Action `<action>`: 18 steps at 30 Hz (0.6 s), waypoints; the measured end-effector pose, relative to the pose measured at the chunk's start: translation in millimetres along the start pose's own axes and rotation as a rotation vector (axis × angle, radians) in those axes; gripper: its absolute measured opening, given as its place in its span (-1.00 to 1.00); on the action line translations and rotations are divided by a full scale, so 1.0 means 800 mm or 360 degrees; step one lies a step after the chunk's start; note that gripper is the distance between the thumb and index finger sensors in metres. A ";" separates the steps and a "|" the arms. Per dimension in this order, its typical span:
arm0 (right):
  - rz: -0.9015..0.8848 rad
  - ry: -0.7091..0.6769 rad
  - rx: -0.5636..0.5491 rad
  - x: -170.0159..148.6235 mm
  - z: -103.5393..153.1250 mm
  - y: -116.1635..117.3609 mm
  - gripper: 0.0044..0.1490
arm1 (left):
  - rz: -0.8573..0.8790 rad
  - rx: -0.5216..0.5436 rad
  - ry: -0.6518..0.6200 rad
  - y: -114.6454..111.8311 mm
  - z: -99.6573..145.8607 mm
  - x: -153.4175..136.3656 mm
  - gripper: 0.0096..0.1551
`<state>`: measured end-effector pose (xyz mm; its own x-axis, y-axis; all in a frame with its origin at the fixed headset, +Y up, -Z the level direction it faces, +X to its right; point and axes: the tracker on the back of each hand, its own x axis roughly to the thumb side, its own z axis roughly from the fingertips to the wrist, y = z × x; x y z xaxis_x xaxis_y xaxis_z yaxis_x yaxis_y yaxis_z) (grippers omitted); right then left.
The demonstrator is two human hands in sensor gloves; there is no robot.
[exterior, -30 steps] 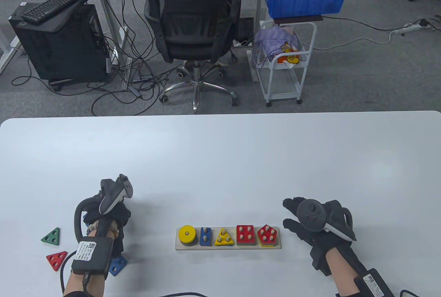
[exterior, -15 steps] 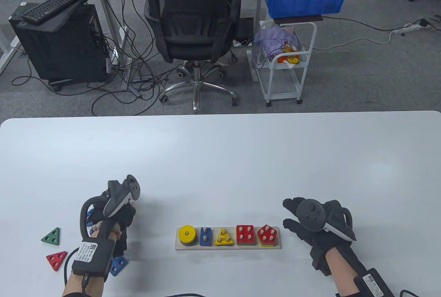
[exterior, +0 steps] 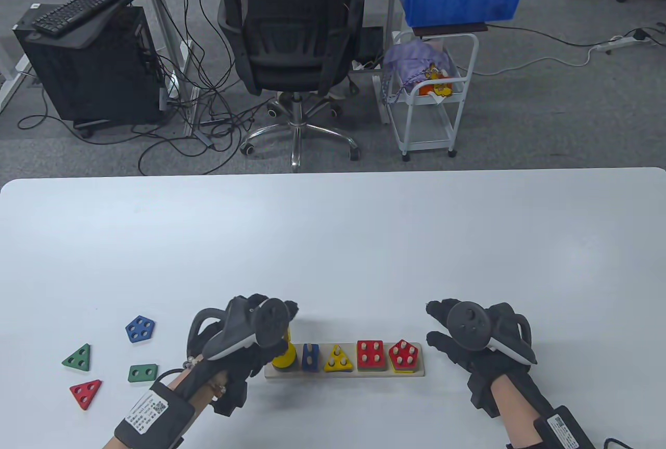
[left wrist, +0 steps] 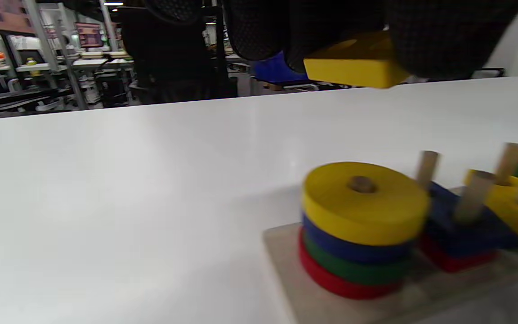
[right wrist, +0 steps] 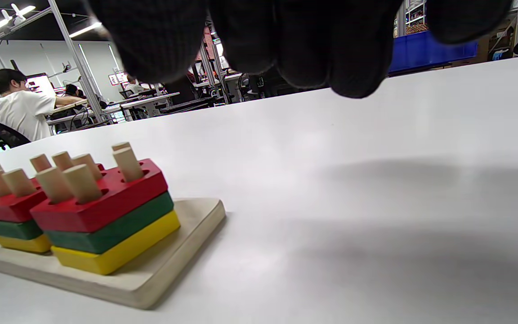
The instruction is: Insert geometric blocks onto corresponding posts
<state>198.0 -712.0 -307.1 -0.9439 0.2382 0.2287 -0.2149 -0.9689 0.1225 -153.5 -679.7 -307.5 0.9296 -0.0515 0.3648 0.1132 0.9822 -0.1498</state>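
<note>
Loose green triangle (exterior: 78, 357), red triangle (exterior: 86, 393), blue pentagon (exterior: 140, 329) and green trapezoid (exterior: 143, 373) at the desk's (exterior: 333, 241) seven o'clock, left hand (exterior: 244, 337) grip pinching a yellow block (left wrist: 353, 65) above the peg board's (exterior: 344, 372) yellow disc stack (left wrist: 364, 227), right hand (exterior: 476, 340) at the board's three o'clock, fingers spread, grip empty.

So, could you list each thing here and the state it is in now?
left hand: holds a yellow block above the peg board
right hand: empty, fingers spread beside the board
circle stack: four discs, yellow on top
pentagon stack: three blocks, red on top
blue pentagon: loose on the table
green trapezoid: loose
green triangle: loose
red triangle: loose
</note>
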 end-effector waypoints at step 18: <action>0.0008 -0.0010 0.0006 0.001 0.000 0.001 -0.22 | -0.0224 -0.0056 -0.0135 -0.035 -0.011 0.056 -0.16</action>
<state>197.0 -712.3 -306.4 -0.9434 0.2336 0.2354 -0.2090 -0.9699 0.1251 -111.7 -711.1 -295.3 0.8711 -0.1711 0.4603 0.2536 0.9594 -0.1233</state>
